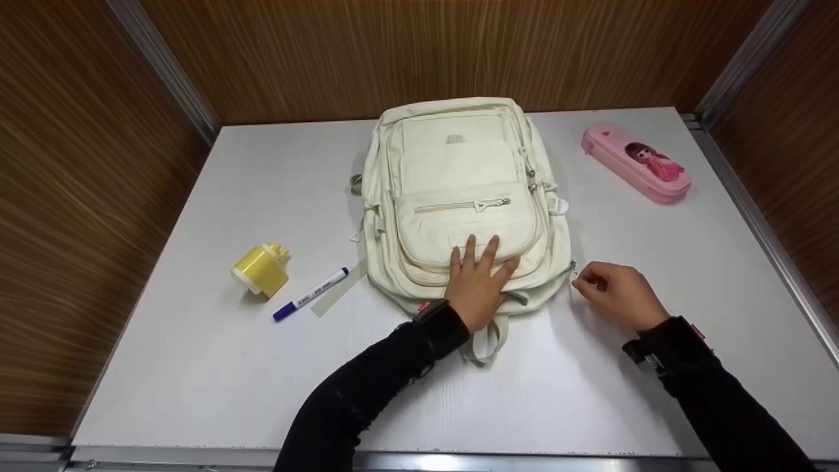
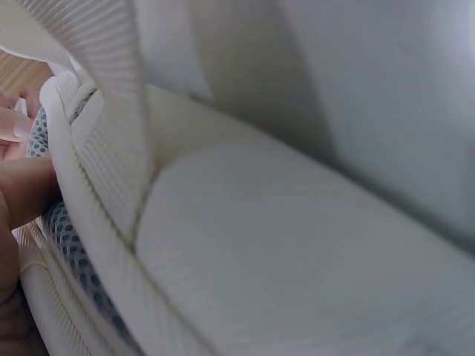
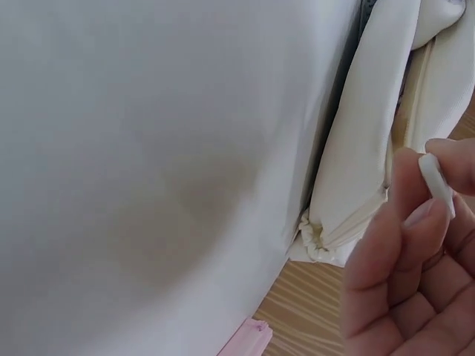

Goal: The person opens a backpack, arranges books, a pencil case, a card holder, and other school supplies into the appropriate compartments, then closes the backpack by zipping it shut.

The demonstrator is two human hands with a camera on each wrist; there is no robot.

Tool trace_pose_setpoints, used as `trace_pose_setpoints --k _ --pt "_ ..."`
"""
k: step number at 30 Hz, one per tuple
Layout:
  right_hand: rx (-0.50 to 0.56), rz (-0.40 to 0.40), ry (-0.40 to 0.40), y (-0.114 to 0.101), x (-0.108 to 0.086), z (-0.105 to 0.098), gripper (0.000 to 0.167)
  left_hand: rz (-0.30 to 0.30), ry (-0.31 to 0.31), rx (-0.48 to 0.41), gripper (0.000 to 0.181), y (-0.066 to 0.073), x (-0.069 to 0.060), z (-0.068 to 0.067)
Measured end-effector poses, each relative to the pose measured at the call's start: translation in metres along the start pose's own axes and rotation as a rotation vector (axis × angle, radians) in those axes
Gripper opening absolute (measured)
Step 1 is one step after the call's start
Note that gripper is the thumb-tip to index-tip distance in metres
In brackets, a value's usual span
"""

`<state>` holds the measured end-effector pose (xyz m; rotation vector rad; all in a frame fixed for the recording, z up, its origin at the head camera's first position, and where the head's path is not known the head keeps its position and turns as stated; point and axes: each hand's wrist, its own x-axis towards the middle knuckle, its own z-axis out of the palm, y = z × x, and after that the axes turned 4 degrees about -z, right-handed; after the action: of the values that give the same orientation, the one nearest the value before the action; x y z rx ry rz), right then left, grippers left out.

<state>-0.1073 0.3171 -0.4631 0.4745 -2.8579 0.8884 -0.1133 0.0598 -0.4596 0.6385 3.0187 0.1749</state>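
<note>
A cream backpack lies on the white table, its front pocket with a short zipper facing up. My left hand rests on the lower front of the bag with the fingers spread. In the left wrist view, grey mesh shows beside part of that hand. At the bag's lower right corner, my right hand pinches a small white zipper pull between thumb and fingers. The open side of the bag stands behind that hand in the right wrist view.
A pink pencil case with a doll picture lies at the back right. Left of the bag are a yellow and white pencil sharpener-like item and a marker with blue ends. Wood-patterned panels enclose the table's back and sides.
</note>
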Motion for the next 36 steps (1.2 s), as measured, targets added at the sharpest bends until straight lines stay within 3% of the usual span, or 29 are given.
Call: trace_pose_setpoints --k 7,15,20,22,29,31,36 --pt "0.046 -0.032 -0.018 -0.004 -0.002 0.005 0.009 -0.005 -0.005 -0.013 0.060 0.000 0.000 -0.001" --pt "0.187 0.055 -0.088 -0.001 0.001 0.006 0.012 0.005 -0.006 -0.025 0.066 -0.001 -0.001 -0.005" --pt "0.253 0.077 -0.093 -0.003 0.000 0.002 0.019 0.036 -0.013 -0.056 0.072 0.006 -0.001 -0.012" --pt "0.269 0.078 -0.086 -0.003 0.000 0.002 0.020 0.064 0.026 -0.052 0.070 0.012 0.000 -0.014" --pt "0.329 0.099 -0.080 -0.002 0.001 0.001 0.020 0.239 0.313 -0.042 0.048 0.034 0.010 -0.015" --pt "0.335 0.110 -0.081 -0.002 0.001 0.001 0.020 0.274 0.347 -0.044 0.044 0.040 0.013 -0.014" --pt "0.343 0.102 -0.076 0.000 0.000 0.003 0.016 0.301 0.349 0.018 0.046 0.053 0.019 -0.007"
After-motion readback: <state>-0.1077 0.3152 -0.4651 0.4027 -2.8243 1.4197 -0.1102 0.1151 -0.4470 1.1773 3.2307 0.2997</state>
